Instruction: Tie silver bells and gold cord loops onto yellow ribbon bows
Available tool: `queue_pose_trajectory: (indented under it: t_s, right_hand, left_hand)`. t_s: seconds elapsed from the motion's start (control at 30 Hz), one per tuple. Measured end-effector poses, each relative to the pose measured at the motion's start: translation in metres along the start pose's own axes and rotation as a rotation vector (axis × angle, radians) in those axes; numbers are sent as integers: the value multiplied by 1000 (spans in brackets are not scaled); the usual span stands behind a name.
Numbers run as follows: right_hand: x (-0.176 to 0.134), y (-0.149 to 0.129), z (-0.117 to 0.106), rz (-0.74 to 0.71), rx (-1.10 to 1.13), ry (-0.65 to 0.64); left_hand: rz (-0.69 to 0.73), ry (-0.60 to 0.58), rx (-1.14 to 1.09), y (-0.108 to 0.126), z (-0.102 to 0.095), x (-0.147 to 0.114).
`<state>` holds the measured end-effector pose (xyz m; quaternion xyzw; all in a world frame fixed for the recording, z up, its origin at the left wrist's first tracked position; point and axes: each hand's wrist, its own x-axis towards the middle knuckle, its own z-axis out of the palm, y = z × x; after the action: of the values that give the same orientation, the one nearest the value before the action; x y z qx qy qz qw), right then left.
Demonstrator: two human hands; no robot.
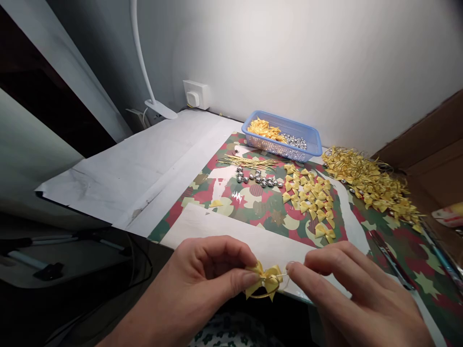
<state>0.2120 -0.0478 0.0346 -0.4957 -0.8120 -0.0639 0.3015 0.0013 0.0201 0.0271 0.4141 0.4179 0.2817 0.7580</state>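
Near the table's front edge, my left hand (217,272) pinches a yellow ribbon bow (265,282) between thumb and index finger. A thin gold cord (264,295) loops under the bow. At the bow's right side, my right hand (354,289) has its fingertips closed on a pale end of the cord; its thumb is mostly hidden. Ahead of the hands, several loose yellow bows (307,193) lie spread on a camouflage-patterned sheet (246,212). To their left are silver bells or beads (264,182) and a bundle of thin gold ties (249,162).
A blue plastic basket (311,144) by the wall holds yellow bows and small silver balls. Right of it rises a pile of tied gold bows (372,180). Tweezers or a similar metal tool (392,260) lie at the right. A white lamp (161,110) stands back left.
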Motion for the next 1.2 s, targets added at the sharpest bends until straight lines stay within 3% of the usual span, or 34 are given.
queue_pose_trajectory:
  t_s: [0.2, 1.2]
  right_hand:
    - [7, 19, -9, -186, -51, -128]
    - [7, 11, -3, -165, -37, -88]
  left_hand:
    - [-1, 16, 31, -1, -2, -1]
    - [-3, 20, 41, -1, -2, -3]
